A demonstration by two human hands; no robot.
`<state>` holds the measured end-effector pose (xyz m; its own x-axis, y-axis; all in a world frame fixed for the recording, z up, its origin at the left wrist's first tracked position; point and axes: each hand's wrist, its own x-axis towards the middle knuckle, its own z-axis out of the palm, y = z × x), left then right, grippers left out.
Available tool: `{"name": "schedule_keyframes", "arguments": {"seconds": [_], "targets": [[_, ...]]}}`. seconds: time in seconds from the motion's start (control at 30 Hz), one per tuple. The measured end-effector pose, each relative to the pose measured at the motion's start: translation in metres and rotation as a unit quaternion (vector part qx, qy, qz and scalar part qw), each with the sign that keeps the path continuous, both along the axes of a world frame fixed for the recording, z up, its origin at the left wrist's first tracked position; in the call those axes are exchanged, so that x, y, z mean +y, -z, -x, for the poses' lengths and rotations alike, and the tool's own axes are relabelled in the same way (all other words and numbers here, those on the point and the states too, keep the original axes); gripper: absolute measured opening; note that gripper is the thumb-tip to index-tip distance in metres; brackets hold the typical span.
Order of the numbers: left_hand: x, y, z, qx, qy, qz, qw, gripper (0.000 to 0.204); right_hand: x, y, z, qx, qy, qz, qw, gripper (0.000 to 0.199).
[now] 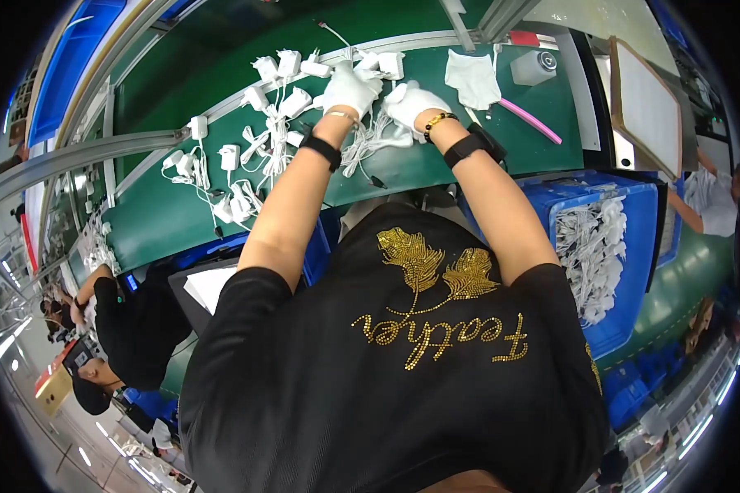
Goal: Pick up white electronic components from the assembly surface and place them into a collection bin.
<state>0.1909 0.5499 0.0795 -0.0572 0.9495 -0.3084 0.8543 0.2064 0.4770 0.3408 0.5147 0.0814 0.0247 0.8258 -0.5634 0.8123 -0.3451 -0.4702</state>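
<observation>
Both my hands wear white gloves and work close together at the far side of the green bench. My left hand [351, 89] is closed at a white power adapter [369, 62], its fingertips partly hidden. Just to the right, my right hand [411, 103] has its fingers curled in and its thumb raised; what they hold is hidden. White cables [370, 141] trail on the bench below and between the hands. Another white adapter [391, 65] lies beyond them. To the left are several more adapters with bundled cords, among them one adapter [295, 103] beside my left wrist.
A white cloth [472, 78], a pink strip [531, 122] and a clear bottle [534, 67] lie to the right. A blue bin [645, 246] of white cabled parts stands at my right. Metal rails [247, 89] cross the bench. A co-worker [131, 329] sits at the left.
</observation>
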Motion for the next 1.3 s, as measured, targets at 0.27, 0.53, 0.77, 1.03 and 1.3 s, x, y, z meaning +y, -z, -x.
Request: {"name": "schedule_keyframes", "arguments": {"seconds": [0.27, 0.53, 0.77, 1.03, 1.3], "targets": [[-0.070, -0.080, 0.110, -0.128, 0.108, -0.344, 0.924, 0.017, -0.072, 0.010, -0.008, 0.327, 0.152, 0.045, 0.932, 0.068], [-0.066, -0.042, 0.100, -0.105, 0.210, -0.364, 0.902, 0.035, -0.078, -0.062, -0.027, 0.664, 0.259, -0.015, 0.701, 0.078], [-0.081, -0.017, 0.095, 0.016, -0.017, -0.231, 0.973, 0.054, -0.105, -0.109, -0.020, 0.648, 0.222, -0.067, 0.725, 0.084], [-0.061, -0.038, 0.035, 0.048, 0.139, -0.137, 0.980, 0.054, -0.124, -0.157, -0.016, 0.704, 0.209, -0.061, 0.676, 0.089], [-0.056, -0.031, 0.045, -0.143, 0.045, -0.191, 0.970, 0.032, -0.134, -0.172, -0.015, 0.728, 0.179, -0.074, 0.658, 0.089]]}}
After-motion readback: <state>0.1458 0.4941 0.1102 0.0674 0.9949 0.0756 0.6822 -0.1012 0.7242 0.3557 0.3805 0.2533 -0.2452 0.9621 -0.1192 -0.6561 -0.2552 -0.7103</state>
